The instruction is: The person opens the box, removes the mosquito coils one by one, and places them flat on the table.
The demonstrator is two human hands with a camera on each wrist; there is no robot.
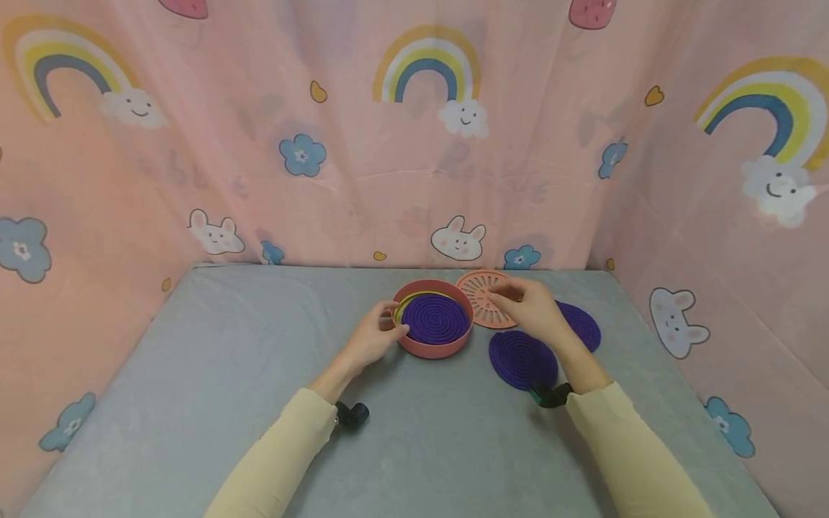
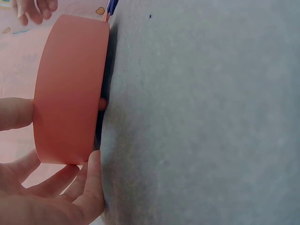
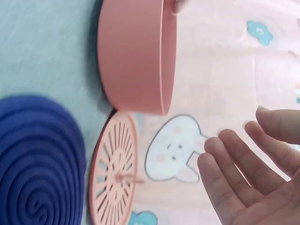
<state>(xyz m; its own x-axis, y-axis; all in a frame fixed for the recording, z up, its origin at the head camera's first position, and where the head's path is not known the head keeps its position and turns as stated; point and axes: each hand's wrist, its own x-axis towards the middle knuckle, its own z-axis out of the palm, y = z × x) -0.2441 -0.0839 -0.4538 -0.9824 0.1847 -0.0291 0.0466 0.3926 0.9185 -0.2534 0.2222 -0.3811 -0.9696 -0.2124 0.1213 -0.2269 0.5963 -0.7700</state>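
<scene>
The left hand [image 1: 372,337] grips the left side of a round pink box [image 1: 432,351], thumb at its rim and fingers against its wall. In the box lies a purple spiral disc [image 1: 435,319], like a mosquito coil, over a yellow rim [image 1: 399,308]. A small foot [image 2: 102,104] shows under the box in the left wrist view. The right hand [image 1: 527,308] hovers over the right part of a slotted pink lid [image 1: 478,296], holding nothing, its fingers loosely bent. In the right wrist view a thin pin [image 3: 131,178] stands out from the lid.
Two more purple spiral discs lie on the grey tabletop [image 1: 414,446]: one disc [image 1: 518,357] in front of the lid, another disc [image 1: 581,325] partly behind the right forearm. A pink patterned curtain [image 1: 388,187] hangs behind the table and along its sides.
</scene>
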